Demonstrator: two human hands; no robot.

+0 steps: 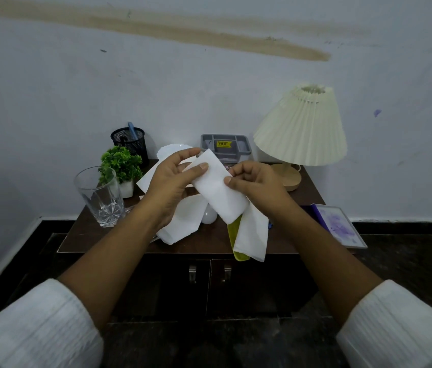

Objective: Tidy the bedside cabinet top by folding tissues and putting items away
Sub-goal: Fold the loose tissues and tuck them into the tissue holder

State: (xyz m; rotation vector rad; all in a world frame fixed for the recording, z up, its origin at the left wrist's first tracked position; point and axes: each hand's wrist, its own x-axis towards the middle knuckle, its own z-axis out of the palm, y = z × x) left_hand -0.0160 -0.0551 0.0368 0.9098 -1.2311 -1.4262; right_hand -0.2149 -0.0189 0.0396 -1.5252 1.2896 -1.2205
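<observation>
Folded tissue (217, 187) was up above cabinet top (119, 235), slanting between both hands. Left hand (172, 181) gripped upper end, fingers curled behind, thumb pressed flat on top face. Right hand (254, 181) pinched right edge, fingers curled in tight. Loose tissue (180, 227) lay below left wrist. Second loose tissue (253, 235) draped over yellow-green item (238, 248) at front edge. Glass (98, 195) and potted plant (120, 163) stood left, grey tray (225, 147) at back, lamp (302, 128) right.
</observation>
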